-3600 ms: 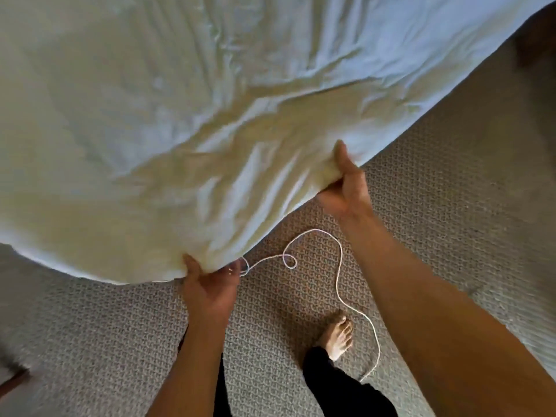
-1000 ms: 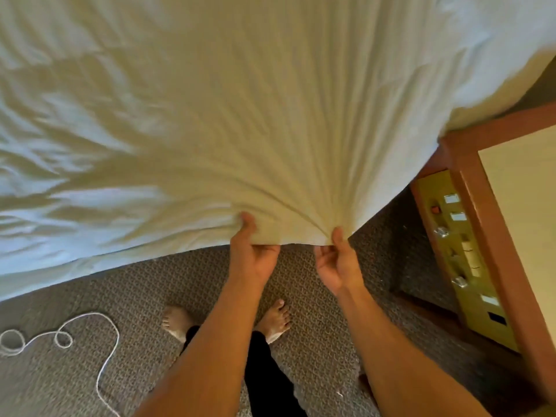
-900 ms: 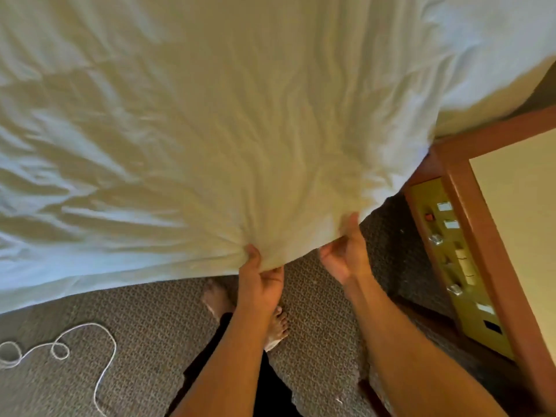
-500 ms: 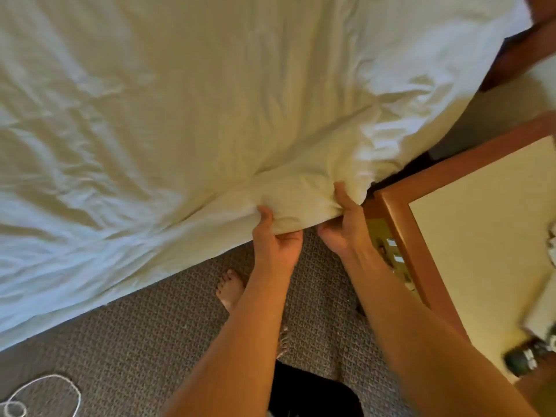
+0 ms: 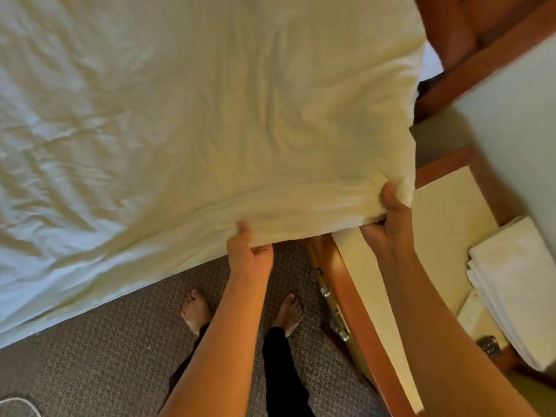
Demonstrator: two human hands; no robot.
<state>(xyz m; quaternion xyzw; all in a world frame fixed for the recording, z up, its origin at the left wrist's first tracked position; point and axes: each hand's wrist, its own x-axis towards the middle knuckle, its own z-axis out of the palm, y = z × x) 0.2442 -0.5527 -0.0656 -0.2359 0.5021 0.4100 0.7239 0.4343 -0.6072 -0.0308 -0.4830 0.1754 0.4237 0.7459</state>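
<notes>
left grip (image 5: 249, 251) clutches sheet (image 5: 210, 115) edge | right grip (image 5: 388, 224) clutches its corner, beside nightstand (image 5: 445, 212)

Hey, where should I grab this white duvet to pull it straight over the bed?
Grip the near hem from below, thumbs on top, fingers under, as the left hand and right hand do. The duvet hangs free along that edge, so it can be pinched; the right one at the corner, beside the nightstand, likely steers both edges.

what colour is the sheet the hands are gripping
The sheet is plain off-white, creased, with no pattern. The head view, the only one, shows it clearly.
</notes>
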